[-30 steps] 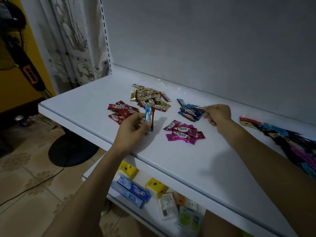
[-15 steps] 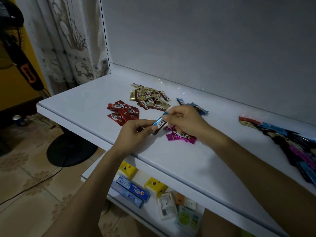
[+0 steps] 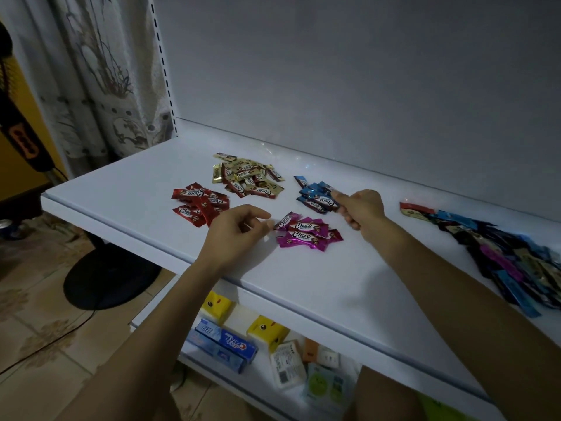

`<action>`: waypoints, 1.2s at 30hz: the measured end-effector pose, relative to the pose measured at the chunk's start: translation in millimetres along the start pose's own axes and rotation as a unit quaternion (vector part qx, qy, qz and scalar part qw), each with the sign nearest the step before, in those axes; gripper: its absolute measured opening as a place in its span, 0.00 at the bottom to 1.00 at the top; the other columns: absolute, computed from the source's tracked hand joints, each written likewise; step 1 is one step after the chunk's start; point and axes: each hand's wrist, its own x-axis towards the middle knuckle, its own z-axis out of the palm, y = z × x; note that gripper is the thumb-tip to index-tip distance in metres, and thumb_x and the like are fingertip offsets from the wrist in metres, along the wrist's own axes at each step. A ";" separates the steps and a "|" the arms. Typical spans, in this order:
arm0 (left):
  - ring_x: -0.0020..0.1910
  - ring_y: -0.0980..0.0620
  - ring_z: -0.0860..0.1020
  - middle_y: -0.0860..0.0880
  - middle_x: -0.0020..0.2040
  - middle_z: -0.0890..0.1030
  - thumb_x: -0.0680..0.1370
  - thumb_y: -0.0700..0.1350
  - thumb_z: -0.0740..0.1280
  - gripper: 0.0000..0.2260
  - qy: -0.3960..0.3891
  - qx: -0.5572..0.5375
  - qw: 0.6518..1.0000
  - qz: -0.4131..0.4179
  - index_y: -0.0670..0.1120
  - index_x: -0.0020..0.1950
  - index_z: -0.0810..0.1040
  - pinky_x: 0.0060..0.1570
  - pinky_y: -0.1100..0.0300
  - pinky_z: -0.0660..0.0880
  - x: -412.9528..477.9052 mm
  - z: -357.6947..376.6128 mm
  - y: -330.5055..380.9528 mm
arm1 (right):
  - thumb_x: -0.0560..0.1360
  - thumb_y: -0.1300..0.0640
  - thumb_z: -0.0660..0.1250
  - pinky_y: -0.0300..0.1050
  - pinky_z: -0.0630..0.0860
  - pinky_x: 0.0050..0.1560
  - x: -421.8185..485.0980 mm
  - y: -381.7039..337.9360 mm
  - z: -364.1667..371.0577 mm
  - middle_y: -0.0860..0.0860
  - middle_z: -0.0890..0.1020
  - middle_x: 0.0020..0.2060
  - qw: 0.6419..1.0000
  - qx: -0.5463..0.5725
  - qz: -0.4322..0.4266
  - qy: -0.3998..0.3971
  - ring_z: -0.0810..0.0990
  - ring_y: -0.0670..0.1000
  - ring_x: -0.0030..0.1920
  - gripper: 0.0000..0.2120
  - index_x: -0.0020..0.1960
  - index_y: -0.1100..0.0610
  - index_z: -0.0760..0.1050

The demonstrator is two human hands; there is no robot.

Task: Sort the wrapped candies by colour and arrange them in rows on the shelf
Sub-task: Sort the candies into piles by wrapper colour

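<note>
Four sorted heaps of wrapped candies lie on the white shelf [image 3: 121,192]: red [image 3: 198,202], gold [image 3: 247,177], blue [image 3: 314,194] and magenta [image 3: 305,232]. My right hand [image 3: 361,208] is at the blue heap, thumb and fingers pinching a blue candy [image 3: 329,198] that lies on the heap's right edge. My left hand [image 3: 239,230] hovers between the red and magenta heaps, fingers loosely curled and holding nothing. An unsorted mixed pile [image 3: 501,253] stretches along the shelf's right side.
A lower shelf [image 3: 264,375] holds toothpaste boxes [image 3: 221,344], yellow tissue packs and small packets. A standing fan's black base [image 3: 109,275] sits on the tiled floor at left, beside a patterned curtain [image 3: 100,71].
My left hand passed the blue candy to my right hand, which carried it right to the blue heap. My left hand is now empty and has stayed near the magenta heap.
</note>
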 end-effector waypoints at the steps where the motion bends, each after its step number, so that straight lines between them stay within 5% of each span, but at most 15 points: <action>1: 0.38 0.55 0.77 0.50 0.39 0.81 0.77 0.47 0.69 0.03 0.003 0.003 1.000 0.009 0.52 0.49 0.81 0.38 0.58 0.72 -0.2 5.9 6.2 | 0.73 0.48 0.71 0.38 0.65 0.22 -1.8 0.2 -1.4 0.54 0.78 0.31 1.000 -0.004 -0.012 0.010 0.70 0.48 0.24 0.16 0.38 0.59 0.71; 6: 0.38 0.56 0.77 0.53 0.41 0.82 0.76 0.46 0.68 0.06 -0.024 0.058 0.994 0.089 0.50 0.52 0.82 0.41 0.57 0.76 0.9 59.5 47.1 | 0.72 0.45 0.71 0.45 0.75 0.40 -25.7 16.8 -25.4 0.51 0.81 0.42 0.990 -0.062 -0.124 0.014 0.78 0.49 0.40 0.15 0.45 0.55 0.72; 11: 0.60 0.51 0.73 0.49 0.64 0.75 0.77 0.51 0.68 0.20 -0.140 0.117 0.969 0.166 0.49 0.68 0.72 0.57 0.57 0.72 -9.4 139.2 87.8 | 0.72 0.44 0.71 0.52 0.73 0.59 -56.1 60.8 -107.5 0.53 0.78 0.58 0.934 -0.173 -0.269 0.158 0.76 0.53 0.58 0.26 0.63 0.57 0.72; 19: 0.73 0.48 0.58 0.49 0.76 0.59 0.73 0.58 0.71 0.36 -0.257 0.154 0.930 0.212 0.50 0.76 0.59 0.70 0.53 0.59 -34.7 256.0 131.7 | 0.66 0.27 0.58 0.56 0.73 0.58 -71.9 129.1 -235.5 0.55 0.74 0.64 0.878 -0.394 -0.138 0.237 0.73 0.57 0.61 0.42 0.70 0.52 0.65; 23: 0.74 0.49 0.57 0.50 0.77 0.58 0.73 0.59 0.70 0.36 -0.268 0.165 0.920 0.235 0.51 0.76 0.59 0.71 0.52 0.59 -35.1 284.7 136.6 | 0.65 0.25 0.61 0.60 0.57 0.71 -67.3 161.1 -250.0 0.57 0.58 0.75 0.891 -0.416 -0.052 0.177 0.57 0.59 0.74 0.48 0.76 0.49 0.52; 27: 0.76 0.48 0.53 0.48 0.78 0.54 0.73 0.63 0.68 0.39 -0.259 0.191 0.921 0.220 0.51 0.77 0.55 0.71 0.51 0.55 -24.6 294.2 136.7 | 0.59 0.21 0.51 0.61 0.53 0.73 -42.4 153.6 -253.9 0.57 0.51 0.76 0.907 -0.395 -0.038 0.143 0.52 0.59 0.75 0.56 0.78 0.50 0.46; 32: 0.78 0.47 0.47 0.48 0.79 0.47 0.69 0.71 0.65 0.46 -0.246 0.246 0.917 0.194 0.52 0.79 0.49 0.73 0.47 0.51 -8.8 299.3 135.7 | 0.67 0.25 0.44 0.57 0.65 0.67 -19.1 146.9 -251.8 0.55 0.70 0.68 0.911 -0.383 -0.060 0.144 0.68 0.58 0.67 0.41 0.71 0.47 0.64; 36: 0.78 0.45 0.44 0.47 0.80 0.46 0.58 0.80 0.54 0.54 -0.241 0.259 0.914 0.198 0.56 0.79 0.46 0.74 0.41 0.49 2.2 315.0 133.5 | 0.75 0.44 0.50 0.50 0.75 0.47 -29.2 143.7 -242.9 0.50 0.81 0.44 0.944 -0.265 -0.168 0.101 0.79 0.53 0.46 0.20 0.45 0.53 0.76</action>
